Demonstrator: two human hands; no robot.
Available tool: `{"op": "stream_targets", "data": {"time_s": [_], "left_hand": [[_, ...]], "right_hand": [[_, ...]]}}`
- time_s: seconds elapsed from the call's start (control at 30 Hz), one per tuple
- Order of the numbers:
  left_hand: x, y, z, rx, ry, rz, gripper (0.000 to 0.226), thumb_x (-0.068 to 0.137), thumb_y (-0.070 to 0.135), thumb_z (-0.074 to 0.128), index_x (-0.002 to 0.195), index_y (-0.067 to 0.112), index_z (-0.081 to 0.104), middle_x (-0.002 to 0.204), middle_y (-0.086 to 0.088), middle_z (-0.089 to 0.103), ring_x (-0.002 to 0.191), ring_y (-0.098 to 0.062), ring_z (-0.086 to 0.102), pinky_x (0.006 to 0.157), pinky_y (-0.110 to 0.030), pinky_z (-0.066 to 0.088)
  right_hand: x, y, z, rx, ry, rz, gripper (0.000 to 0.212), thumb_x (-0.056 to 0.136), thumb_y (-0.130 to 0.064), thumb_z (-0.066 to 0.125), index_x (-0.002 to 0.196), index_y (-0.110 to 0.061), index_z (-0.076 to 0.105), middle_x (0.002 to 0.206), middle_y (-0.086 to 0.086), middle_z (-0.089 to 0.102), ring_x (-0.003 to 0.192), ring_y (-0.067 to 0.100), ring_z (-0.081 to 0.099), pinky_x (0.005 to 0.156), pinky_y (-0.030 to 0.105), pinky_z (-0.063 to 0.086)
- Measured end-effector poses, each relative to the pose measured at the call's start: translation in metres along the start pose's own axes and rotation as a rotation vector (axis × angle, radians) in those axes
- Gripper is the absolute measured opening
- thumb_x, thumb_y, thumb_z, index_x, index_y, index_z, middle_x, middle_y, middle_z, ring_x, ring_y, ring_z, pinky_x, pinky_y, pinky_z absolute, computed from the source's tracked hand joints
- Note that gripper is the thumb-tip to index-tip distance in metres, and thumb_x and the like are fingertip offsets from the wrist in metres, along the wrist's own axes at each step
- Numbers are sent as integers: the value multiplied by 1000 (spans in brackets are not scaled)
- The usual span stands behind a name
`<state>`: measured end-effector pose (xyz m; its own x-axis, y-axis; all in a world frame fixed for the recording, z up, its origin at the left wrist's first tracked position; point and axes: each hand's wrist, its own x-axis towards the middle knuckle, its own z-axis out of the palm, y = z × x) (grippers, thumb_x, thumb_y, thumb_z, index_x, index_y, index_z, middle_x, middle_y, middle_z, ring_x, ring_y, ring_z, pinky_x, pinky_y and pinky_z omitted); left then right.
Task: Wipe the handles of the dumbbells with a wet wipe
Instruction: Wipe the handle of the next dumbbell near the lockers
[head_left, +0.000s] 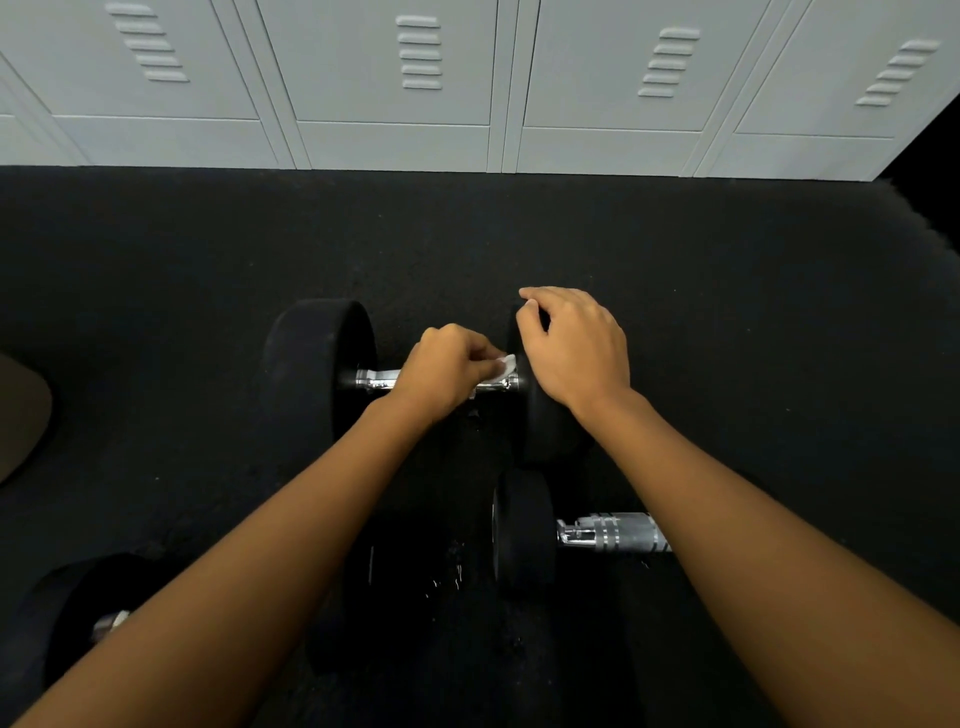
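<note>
Your left grip (447, 366) pinches the wipe (506, 364) around the far handle (376, 379). The right grip (571, 348) clasps the plate (550, 431); hold it steady and stroke the full length.

Only a small white corner of the wet wipe (507, 363) shows. The rest is buried in the fingers of the left hand (451, 370), which also covers the middle of the far dumbbell (311, 374)'s chrome handle (375, 379). The right hand (571, 349), fingers curled over the rim, hides the top of that dumbbell's right head. The near dumbbell (522, 535) loses its handle's right part and 2nd head behind the right forearm (727, 519). A 3rd dumbbell (62, 613) shows 1 head and a glint of chrome before the left forearm (260, 571) covers it. A brown shape (21, 415), cut by the left edge, cannot be identified.
</note>
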<state>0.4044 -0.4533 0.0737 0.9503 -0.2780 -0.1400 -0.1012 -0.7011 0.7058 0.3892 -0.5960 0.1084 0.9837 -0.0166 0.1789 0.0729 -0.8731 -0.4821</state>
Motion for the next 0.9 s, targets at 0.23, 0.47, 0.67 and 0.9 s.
{"op": "stream_targets", "data": {"time_s": [0.23,0.47,0.67,0.9], "left_hand": [[-24,-2,17,11,166,136,19,88,30,59,101,21,69,102,1,71,93,-14,64,82,-36,52],[-17,-5,19,4,204,144,17,86,28,61,97,19,69,100,-1,71,90,-15,64,81,-37,52],[-37,-15,36,179,391,435,18,86,21,56,85,8,68,100,-6,68,94,-18,60,100,-29,36],[-38,-27,38,424,472,625,10,82,17,61,77,12,67,98,-8,65,96,-21,50,106,-36,30]], "right_hand": [[0,1,1,1,2,0,35,95,-26,38,121,-16,59,123,1,61,118,14,51,101,34,36],[0,1,1,-3,2,-8,35,95,-27,37,121,-15,59,124,0,61,118,14,50,101,33,36],[-1,1,0,-3,6,-8,35,95,-27,38,121,-16,59,123,0,61,118,14,51,101,34,36],[-1,0,0,2,10,-5,34,95,-26,38,120,-16,59,123,0,62,118,14,51,101,34,36]]}}
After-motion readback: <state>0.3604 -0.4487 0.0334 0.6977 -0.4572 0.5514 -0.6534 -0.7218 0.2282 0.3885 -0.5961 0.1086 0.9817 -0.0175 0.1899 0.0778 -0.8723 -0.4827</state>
